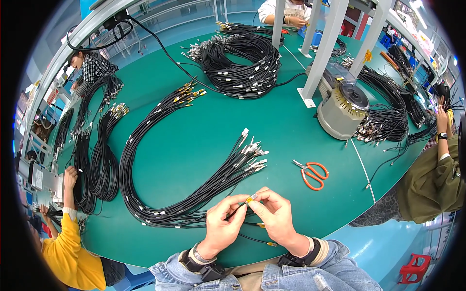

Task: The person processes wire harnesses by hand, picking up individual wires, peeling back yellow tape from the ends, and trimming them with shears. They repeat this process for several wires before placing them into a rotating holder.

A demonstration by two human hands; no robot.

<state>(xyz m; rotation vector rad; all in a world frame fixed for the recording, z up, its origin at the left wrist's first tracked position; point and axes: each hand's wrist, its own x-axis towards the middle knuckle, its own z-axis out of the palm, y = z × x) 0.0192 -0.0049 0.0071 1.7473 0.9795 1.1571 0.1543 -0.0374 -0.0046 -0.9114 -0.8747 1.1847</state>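
two hands work close together over the near edge of the green tabletop [286,128] — the left hand [224,222] and the right hand [275,216] both pinch, thumbs against fingers, at a cable end [251,198] with a yellow and silvery tip, held between them. just below the right hand, another yellow-marked end [271,244] lies loose. a curved bundle of black cables [127,165] sweeps round to the left of the hands, its white-tipped ends just ahead of them. orange-handled snips [305,167] rest ahead and right; farther that way stands a grey round machine [342,114].
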